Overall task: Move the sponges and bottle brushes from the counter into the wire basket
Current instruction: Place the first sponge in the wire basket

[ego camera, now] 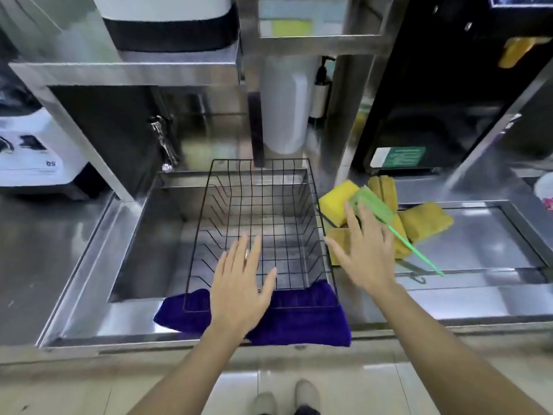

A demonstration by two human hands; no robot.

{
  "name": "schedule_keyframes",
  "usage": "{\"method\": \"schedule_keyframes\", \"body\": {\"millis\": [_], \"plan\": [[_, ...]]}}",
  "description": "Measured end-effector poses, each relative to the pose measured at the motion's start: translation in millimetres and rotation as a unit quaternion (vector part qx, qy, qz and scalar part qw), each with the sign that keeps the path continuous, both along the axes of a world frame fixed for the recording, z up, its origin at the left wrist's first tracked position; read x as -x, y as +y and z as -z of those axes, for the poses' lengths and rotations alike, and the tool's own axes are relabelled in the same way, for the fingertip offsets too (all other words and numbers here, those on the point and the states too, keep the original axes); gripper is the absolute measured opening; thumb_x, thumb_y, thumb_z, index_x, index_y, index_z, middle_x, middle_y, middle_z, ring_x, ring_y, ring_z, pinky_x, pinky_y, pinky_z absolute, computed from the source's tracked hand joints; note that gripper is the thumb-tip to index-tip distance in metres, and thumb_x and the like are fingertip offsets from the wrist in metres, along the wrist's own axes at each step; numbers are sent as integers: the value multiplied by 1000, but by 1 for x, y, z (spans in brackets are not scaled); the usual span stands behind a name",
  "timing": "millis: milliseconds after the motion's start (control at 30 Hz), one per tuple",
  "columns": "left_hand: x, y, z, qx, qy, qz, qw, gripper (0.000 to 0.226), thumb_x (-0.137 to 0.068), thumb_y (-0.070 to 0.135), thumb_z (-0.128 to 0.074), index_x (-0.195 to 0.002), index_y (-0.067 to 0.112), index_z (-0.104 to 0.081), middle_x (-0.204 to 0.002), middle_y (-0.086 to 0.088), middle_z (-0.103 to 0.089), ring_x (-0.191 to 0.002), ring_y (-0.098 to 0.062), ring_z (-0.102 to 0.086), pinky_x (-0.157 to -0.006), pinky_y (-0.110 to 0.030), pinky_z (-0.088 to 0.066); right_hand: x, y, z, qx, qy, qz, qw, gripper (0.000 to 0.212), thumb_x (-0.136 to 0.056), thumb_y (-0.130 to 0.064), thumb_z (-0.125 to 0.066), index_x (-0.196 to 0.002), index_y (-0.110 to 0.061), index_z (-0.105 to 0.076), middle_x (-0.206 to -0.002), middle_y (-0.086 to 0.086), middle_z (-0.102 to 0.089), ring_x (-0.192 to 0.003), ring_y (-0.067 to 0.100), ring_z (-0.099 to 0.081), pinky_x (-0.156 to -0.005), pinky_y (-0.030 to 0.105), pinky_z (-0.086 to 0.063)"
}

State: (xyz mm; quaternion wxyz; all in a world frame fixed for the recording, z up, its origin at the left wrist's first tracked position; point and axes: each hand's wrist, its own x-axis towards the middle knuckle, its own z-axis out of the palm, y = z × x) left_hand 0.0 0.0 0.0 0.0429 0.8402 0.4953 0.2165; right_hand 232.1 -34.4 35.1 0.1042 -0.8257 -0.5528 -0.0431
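Note:
A black wire basket (311,187) sits over the steel sink, its near end resting on a purple cloth (302,322); nothing lies in it. Right of the basket is a pile of yellow sponges (336,199) with a green bottle brush (374,205) lying across them, its thin green handle pointing toward the near right. My right hand (363,256) hovers open over the near left part of the pile, fingertips close to the brush head, holding nothing. My left hand (242,286) is spread open above the basket's near edge.
The sink basin (155,235) drops away left of the basket. A steel drainboard (478,244) lies right of the sponges. A tap (163,142) hangs at the back left, with a white appliance (33,151) on the left counter. A dark machine (431,115) stands behind the sponges.

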Motion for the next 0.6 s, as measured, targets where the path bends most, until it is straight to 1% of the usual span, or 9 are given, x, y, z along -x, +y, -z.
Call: {"method": "schedule_keyframes", "body": {"millis": [67, 133, 200, 233, 267, 367, 433, 500, 600], "plan": [[3, -3, 5, 4, 15, 1, 1000, 63, -93, 52, -34, -139, 11, -48, -141, -12, -49, -127, -27, -49, -104, -44, -40, -1, -6, 7, 31, 25, 2, 999, 82, -85, -69, -16, -136, -12, -45, -132, 12, -59, -122, 26, -56, -96, 41, -45], [6, -10, 13, -20, 42, 2, 999, 60, -92, 51, -35, -128, 10, -59, -122, -9, -64, -105, -25, -63, -89, -40, -50, -4, -13, 19, 45, 25, -5, 999, 92, -82, -73, -6, -132, -9, -50, -131, 11, -60, -123, 24, -55, -98, 44, -43], [7, -11, 14, -54, 62, 2, 997, 52, -90, 49, -37, -96, 11, -72, -78, -4, -70, -64, -23, -64, -61, -31, -50, -5, -13, 25, 49, 28, -18, 998, 100, -78, -76, 1, -132, -9, -50, -138, 9, -54, -131, 23, -48, -104, 45, -37], [7, -11, 12, -71, 68, 4, 995, 51, -89, 49, -37, -75, 13, -70, -57, 0, -61, -47, -22, -55, -49, -27, -41, -7, -13, 27, 48, 32, -22, 998, 103, -76, -78, 2, -134, -10, -48, -142, 8, -50, -134, 22, -43, -106, 45, -33], [7, -11, 10, -87, 74, 7, 993, 52, -89, 49, -37, -61, 14, -63, -45, 2, -50, -38, -21, -46, -44, -24, -31, -9, -13, 26, 51, 42, -27, 997, 105, -73, -80, 3, -137, -12, -45, -146, 6, -45, -137, 21, -38, -109, 45, -28], [9, -11, 9, -114, 68, 30, 991, 52, -88, 48, -39, -49, 13, -48, -41, 2, -42, -34, -21, -39, -43, -22, -24, -13, -14, 22, 79, 76, -37, 993, 109, -66, -85, 5, -143, -19, -33, -154, 0, -32, -144, 16, -24, -114, 43, -14], [8, -9, 12, -118, 60, 40, 990, 52, -88, 47, -40, -49, 13, -47, -41, 1, -43, -35, -22, -41, -42, -23, -27, -16, -14, 20, 95, 99, -41, 990, 95, -72, -81, -9, -146, -23, -25, -157, -4, -22, -146, 14, -15, -115, 47, -8], [8, -9, 14, -120, 56, 43, 990, 52, -89, 47, -40, -50, 13, -47, -42, 0, -43, -36, -23, -42, -42, -24, -29, -20, -12, 16, 123, 146, -49, 980, 75, -86, -65, -32, -148, -27, -16, -160, -7, -11, -147, 12, -6, -114, 51, -6], [8, -9, 16, -126, 59, 37, 990, 52, -89, 46, -40, -50, 12, -49, -43, -1, -44, -36, -24, -42, -42, -25, -30, -26, -10, 8, 174, 170, -60, 968, 83, -84, -36, -59, -149, -27, -9, -160, -10, -4, -146, 13, -2, -111, 52, -14]]}}
